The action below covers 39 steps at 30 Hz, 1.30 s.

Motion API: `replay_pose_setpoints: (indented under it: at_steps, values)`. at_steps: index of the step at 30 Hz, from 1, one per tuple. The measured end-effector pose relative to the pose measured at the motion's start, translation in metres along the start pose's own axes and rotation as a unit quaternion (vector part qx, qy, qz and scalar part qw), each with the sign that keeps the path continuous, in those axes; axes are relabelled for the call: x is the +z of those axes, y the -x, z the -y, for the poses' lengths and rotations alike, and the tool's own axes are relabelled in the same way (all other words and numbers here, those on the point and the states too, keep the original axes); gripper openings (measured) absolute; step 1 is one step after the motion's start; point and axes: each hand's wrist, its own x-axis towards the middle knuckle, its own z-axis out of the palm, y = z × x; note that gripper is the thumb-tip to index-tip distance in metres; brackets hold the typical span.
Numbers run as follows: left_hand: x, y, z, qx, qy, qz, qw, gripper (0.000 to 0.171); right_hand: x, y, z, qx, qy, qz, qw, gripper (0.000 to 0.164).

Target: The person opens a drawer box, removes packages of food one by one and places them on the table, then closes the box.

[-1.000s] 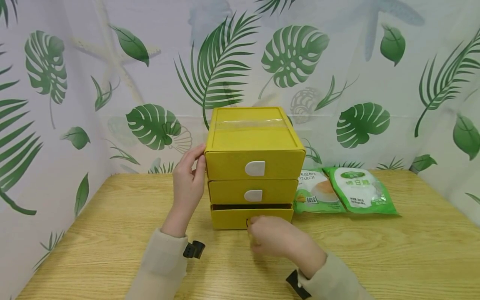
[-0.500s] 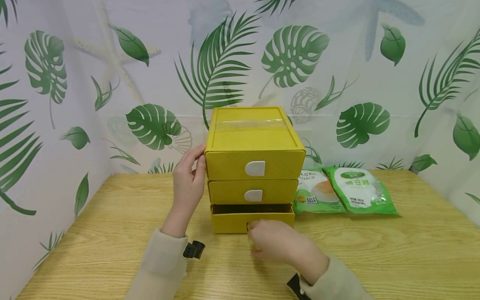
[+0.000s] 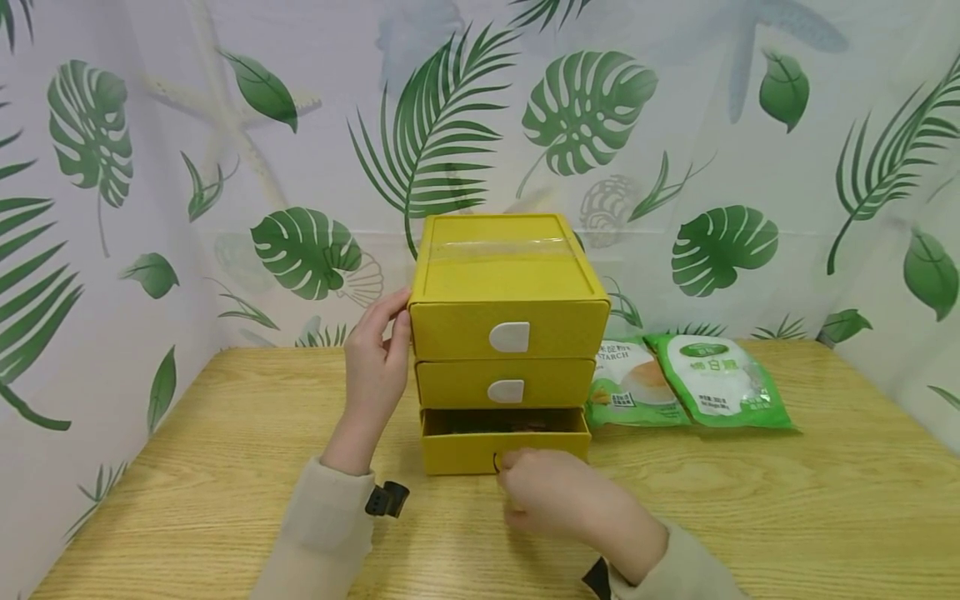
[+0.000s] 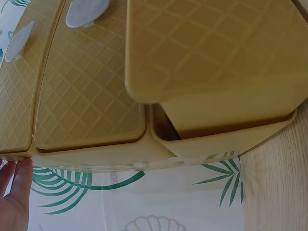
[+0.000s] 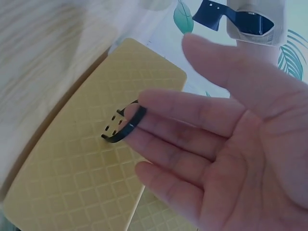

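Observation:
A yellow drawer cabinet [image 3: 510,279] of three drawers stands on the table. Its bottom drawer [image 3: 459,454] is pulled partly out, with some unclear reddish and dark contents showing inside. My left hand [image 3: 378,358] rests against the cabinet's left side near the top, fingers mostly straight; in the left wrist view only its fingertips [image 4: 19,185] show. My right hand [image 3: 558,496] is at the bottom drawer's front. In the right wrist view, its fingertips hook through a thin black loop handle [image 5: 127,129], the thumb standing away from it.
Two white-and-green packets, a starch bag [image 3: 633,383] and a second bag [image 3: 720,379], lie right of the cabinet. White tabs [image 3: 510,337] mark the upper two drawers, which are closed. A leaf-printed cloth [image 3: 300,125] hangs behind the wooden table [image 3: 225,467].
The bottom drawer has slid further out toward me, my right hand moving back with its handle. The left hand has stayed on the cabinet's side.

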Motion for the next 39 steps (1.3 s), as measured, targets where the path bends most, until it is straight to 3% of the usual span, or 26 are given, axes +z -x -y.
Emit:
replay_pose_setpoints:
  at_steps: [29,39]
  values:
    - [0.001,0.000,0.002,0.008,0.014,-0.004,0.9999,0.024,0.004,0.013,0.007,-0.044,0.040,-0.018,0.998,0.020]
    - [0.000,0.000,0.002,0.006,0.012,-0.004,0.9999,0.024,0.001,0.014,0.009,-0.041,0.004,0.007,0.999,0.028]
